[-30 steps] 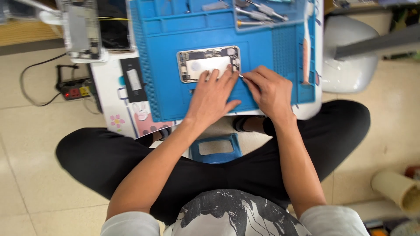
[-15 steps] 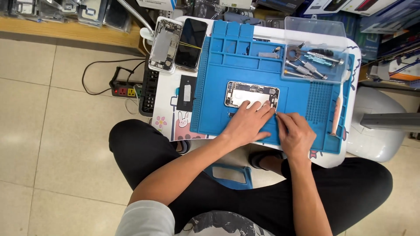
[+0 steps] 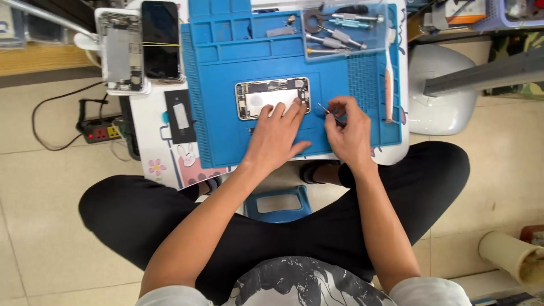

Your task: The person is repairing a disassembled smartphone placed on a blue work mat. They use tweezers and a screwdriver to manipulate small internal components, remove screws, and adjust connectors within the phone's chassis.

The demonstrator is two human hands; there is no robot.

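An opened phone [image 3: 271, 97] lies flat on a blue work mat [image 3: 226, 130] with its inner parts showing. My left hand [image 3: 276, 139] rests on the mat, its fingertips pressing on the phone's near edge. My right hand [image 3: 349, 131] is just right of the phone, pinching thin metal tweezers [image 3: 330, 114] whose tip points up and left toward the phone's right end.
A clear tray [image 3: 345, 31] of screwdrivers sits at the mat's far right. Another opened phone [image 3: 119, 51] and a black-screened phone [image 3: 161, 39] lie at the table's far left. A power strip [image 3: 101, 131] lies on the floor to the left, and a blue stool [image 3: 277, 204] stands under the table.
The view has shifted and steadied over the table. My right hand has drawn slightly away from the phone's right end with the tweezers; my left hand stays on the phone.
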